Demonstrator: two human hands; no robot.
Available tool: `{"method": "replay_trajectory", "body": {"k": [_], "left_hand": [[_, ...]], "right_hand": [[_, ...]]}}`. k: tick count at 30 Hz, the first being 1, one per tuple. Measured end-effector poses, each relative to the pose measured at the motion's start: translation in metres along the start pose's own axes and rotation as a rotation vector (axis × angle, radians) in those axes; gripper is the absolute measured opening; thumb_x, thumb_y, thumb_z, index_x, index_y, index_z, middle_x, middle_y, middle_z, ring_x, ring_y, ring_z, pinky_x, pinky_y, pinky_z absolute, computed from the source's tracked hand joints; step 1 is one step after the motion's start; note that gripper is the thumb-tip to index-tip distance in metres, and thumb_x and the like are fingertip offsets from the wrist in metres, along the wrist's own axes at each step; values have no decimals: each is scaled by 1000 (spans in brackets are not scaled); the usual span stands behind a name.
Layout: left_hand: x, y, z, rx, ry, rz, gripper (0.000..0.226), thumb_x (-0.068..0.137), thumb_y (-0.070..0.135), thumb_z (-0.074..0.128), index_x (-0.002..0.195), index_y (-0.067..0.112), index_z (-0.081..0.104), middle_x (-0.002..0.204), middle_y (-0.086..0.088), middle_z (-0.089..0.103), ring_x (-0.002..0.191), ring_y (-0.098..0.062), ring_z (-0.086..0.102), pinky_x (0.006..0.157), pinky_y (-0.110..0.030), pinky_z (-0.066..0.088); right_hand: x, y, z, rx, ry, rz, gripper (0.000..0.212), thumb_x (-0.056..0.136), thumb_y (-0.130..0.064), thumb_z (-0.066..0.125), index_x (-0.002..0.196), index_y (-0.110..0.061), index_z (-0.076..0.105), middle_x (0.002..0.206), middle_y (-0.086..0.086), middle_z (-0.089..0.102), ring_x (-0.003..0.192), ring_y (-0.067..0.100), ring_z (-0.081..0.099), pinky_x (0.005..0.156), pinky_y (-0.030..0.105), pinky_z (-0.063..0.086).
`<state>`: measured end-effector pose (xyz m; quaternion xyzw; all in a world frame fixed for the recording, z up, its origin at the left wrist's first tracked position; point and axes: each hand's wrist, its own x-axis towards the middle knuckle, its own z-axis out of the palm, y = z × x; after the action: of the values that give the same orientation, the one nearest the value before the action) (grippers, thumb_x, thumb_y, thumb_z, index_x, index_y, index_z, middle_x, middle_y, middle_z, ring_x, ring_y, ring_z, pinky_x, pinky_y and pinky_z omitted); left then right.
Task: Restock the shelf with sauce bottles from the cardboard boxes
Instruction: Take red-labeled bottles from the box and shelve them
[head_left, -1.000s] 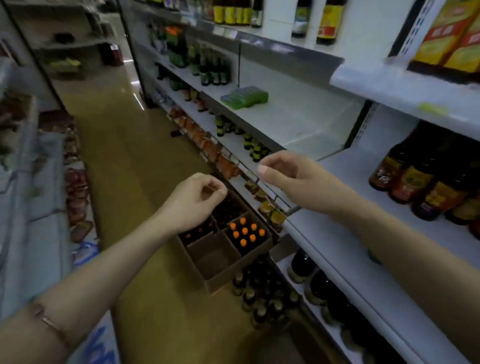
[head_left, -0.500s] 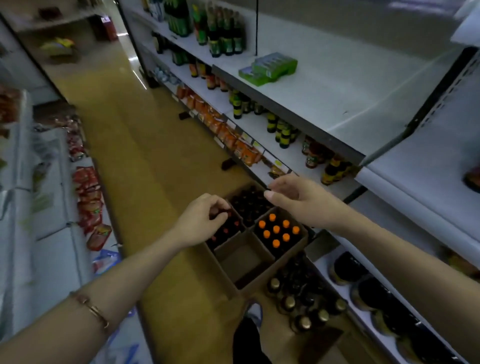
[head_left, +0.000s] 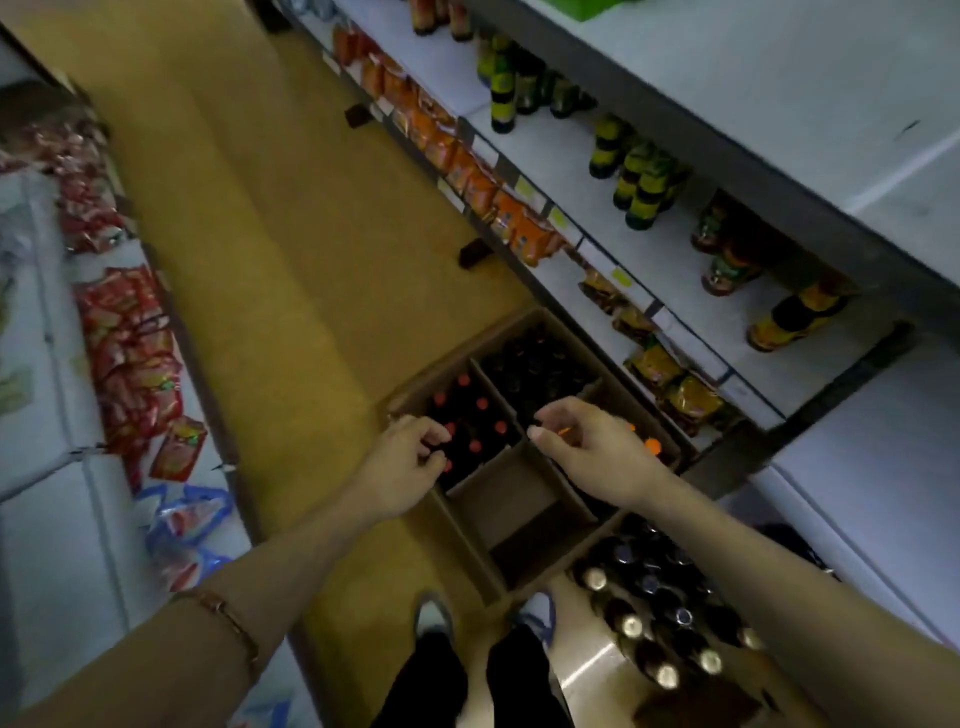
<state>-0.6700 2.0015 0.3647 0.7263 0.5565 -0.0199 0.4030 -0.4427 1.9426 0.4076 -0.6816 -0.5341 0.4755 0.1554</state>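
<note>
— Since the cardboard boxes (head_left: 524, 499) sit on the floor right against the foot of the shelf (head_left: 675, 270), I only have to bend and lift, so I'm looking straight down with both arms out over them. What do you make of my hands?

— Your left hand (head_left: 402, 467) hangs over the compartment of red-capped sauce bottles (head_left: 470, 421), fingers loosely curled and holding nothing. I can't tell whether the fingertips touch a cap. Your right hand (head_left: 592, 441) is over the orange-capped bottles (head_left: 652, 446), fingers relaxed and drooping, also holding nothing.

— That's my reading too. One hand over each compartment, so I judge I can take a bottle in each and carry two per trip.

— The near compartment (head_left: 519, 519) looks bare, cardboard bottom showing. Probably the part already drawn from.

— Likely. The far one holds dark-capped bottles (head_left: 540, 364), and another cluster with shiny caps (head_left: 654, 613) stands on the floor to my right, by my shoes (head_left: 434, 616).

— Where will they go?

— The shelf level beside the boxes has yellow-labelled bottles (head_left: 644, 182) with bare white space around them. Which gap takes these, I can't say from here.
</note>
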Motion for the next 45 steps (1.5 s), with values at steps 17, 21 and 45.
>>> {"method": "replay_trajectory", "body": {"k": [17,21,45], "left_hand": [[172,-177,175,74,-131,-42,33,97,19,50,130,15,49,133,-1,39,116,-18,49,94,-31,46],[206,-226,202,262,-80,50,45,96,22,50,139,15,39,138,-5,35,126,-22,36,99,-30,39],[317,-314,243,340,-446,225,62,74,39,79,129,21,60,115,-8,54,110,-25,53,93,-38,45]], "right_hand": [[205,179,189,-51,-90,106,27,100,-27,51,122,-11,57,109,4,60,97,17,57,71,18,45],[275,205,230,-135,-152,88,41,99,-32,52,134,-11,50,130,11,55,114,26,55,91,33,47],[398,290,285,-268,-283,-9,41,80,-41,76,117,-24,69,116,4,68,109,22,62,93,38,51]]}}
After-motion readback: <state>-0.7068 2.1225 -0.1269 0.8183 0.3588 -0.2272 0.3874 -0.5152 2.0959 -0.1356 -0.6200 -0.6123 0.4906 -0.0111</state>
